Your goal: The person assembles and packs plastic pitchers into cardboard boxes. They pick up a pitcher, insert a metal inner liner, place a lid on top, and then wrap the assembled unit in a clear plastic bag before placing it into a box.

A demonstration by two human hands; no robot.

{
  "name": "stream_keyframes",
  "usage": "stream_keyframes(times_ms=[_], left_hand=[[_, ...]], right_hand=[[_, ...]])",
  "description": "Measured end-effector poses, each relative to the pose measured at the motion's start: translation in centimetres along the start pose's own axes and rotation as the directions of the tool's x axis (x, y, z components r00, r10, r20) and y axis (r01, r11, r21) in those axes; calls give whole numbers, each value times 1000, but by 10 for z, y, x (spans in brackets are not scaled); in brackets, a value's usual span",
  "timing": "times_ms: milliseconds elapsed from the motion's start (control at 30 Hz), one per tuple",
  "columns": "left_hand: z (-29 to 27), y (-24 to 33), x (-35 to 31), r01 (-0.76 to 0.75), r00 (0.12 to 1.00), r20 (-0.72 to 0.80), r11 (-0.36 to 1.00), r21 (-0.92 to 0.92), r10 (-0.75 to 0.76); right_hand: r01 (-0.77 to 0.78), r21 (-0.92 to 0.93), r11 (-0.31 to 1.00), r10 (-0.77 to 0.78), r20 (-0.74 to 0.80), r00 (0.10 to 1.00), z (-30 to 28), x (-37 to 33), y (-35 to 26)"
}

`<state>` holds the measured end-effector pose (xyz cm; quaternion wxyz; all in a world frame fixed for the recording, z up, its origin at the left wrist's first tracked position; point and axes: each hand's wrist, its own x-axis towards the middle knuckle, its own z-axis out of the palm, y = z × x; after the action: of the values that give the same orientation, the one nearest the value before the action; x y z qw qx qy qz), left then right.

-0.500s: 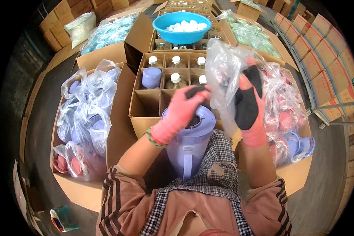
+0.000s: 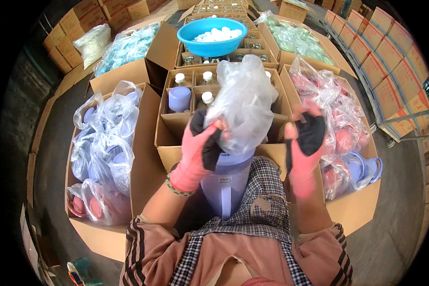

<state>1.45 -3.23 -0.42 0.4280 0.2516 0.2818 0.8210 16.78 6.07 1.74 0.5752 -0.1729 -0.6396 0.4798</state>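
My left hand [image 2: 195,155], in a pink glove with a black palm, grips a clear plastic bag [image 2: 249,102] by its edge. The crumpled bag hangs over the top of a lilac pitcher [image 2: 219,193] and hides its mouth. That pitcher stands upright in front of my body, handle toward me. To the right of the bag, my right hand [image 2: 307,138] is raised with its fingers apart, holding nothing; motion blurs it slightly. Just beyond stands a divided carton [image 2: 169,153] with white-capped glass bottles [image 2: 207,98] and a lilac cup-shaped piece [image 2: 179,98] in its compartments.
At left, an open carton [image 2: 145,143] holds bagged lilac and pink parts. Another carton [image 2: 355,209] at right has bagged pink parts and lilac rings. A blue basin [image 2: 209,49] of white caps rests on a farther carton. Stacked boxes [image 2: 391,59] line the right side.
The plastic bag has moved left, from beside my right hand to over the pitcher. My left hand has taken hold of it, and my right hand has let go.
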Motion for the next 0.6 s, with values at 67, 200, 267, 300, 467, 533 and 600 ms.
stream_keyframes(times_ms=[67,200,267,300,467,533,600], left_hand=[[1,13,-4,118,990,65,991,55,-121],[-6,9,-16,158,948,224,945,285,-226],[-24,19,-27,117,969,175,946,303,-176],[-31,27,-25,71,988,111,956,285,-107],[-73,47,22,-265,920,32,560,785,391],[-99,46,41,-300,904,127,395,868,408],[-123,39,62,-329,816,-58,544,772,575]], right_hand=[[-238,-47,970,240,40,970,-24,12,20],[-355,-233,905,422,400,814,-13,-1,92],[-326,-313,892,426,341,838,-4,5,83],[-348,-327,879,437,258,862,-2,9,71],[-522,492,697,521,152,840,-31,32,40],[-387,538,748,201,372,906,-26,33,43],[-475,227,850,394,326,859,-22,31,37]])
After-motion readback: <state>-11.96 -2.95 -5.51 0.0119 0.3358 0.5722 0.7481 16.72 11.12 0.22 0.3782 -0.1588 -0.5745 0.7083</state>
